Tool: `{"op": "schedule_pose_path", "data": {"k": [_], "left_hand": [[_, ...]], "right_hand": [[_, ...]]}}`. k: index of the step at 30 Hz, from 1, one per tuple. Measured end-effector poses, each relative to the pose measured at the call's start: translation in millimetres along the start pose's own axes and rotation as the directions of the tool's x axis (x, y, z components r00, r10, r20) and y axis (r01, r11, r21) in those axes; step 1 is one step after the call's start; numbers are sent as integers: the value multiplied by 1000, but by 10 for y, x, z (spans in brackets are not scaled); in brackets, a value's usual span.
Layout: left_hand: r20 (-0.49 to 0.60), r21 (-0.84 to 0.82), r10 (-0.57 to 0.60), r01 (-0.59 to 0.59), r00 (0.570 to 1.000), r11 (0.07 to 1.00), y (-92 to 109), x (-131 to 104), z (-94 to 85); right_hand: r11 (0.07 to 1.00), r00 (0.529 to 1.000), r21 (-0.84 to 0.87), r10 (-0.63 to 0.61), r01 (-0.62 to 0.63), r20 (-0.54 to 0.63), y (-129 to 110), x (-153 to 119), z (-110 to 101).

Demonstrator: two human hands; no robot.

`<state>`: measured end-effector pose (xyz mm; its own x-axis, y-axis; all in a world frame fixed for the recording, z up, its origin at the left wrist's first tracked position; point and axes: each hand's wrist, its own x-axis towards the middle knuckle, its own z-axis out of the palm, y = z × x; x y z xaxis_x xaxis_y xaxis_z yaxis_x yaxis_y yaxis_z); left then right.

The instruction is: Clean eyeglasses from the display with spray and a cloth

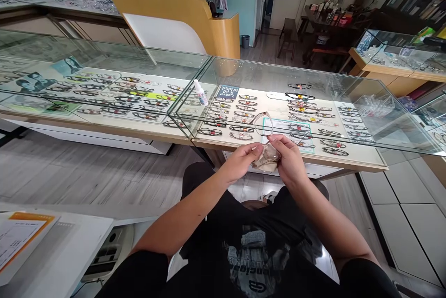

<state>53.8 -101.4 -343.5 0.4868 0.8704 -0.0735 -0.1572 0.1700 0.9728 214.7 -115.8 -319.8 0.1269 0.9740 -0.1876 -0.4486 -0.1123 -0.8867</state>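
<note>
Over the front edge of the glass display case, my two hands meet around a pair of eyeglasses (264, 123) and a beige cloth (265, 165). My left hand (243, 158) is closed, pinching the cloth against the near lens. My right hand (288, 156) grips the frame from the other side, its thumb and fingers pressed together by the cloth. One rim of the eyeglasses stands up above the hands, with a temple arm reaching left. Part of the near lens is covered by the cloth and fingers.
A white spray bottle (200, 93) stands on the glass display case (348, 166), which holds rows of eyeglasses. Beyond it is a yellow counter (167, 7). A white table (83, 233) with a paper box (24, 242) sits at lower left.
</note>
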Motion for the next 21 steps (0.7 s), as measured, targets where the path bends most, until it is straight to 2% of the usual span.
{"op": "schedule_pose_path", "data": {"k": [7,11,14,17,21], "left_hand": [[-14,48,-42,43,999,998,51,-2,-28],[-1,63,-71,71,998,996,25,19,-51],[8,34,-75,74,997,997,8,34,-62],[14,3,-63,63,998,998,20,42,-92],[16,67,-73,72,997,995,77,37,-165]], "right_hand": [[997,998,19,70,-70,-1,62,9,-41],[995,995,13,95,-95,43,95,30,-80],[993,989,15,120,-121,84,79,19,-106],[988,986,19,150,-152,66,34,0,-126],[984,984,38,171,-173,51,-20,2,-140]]}}
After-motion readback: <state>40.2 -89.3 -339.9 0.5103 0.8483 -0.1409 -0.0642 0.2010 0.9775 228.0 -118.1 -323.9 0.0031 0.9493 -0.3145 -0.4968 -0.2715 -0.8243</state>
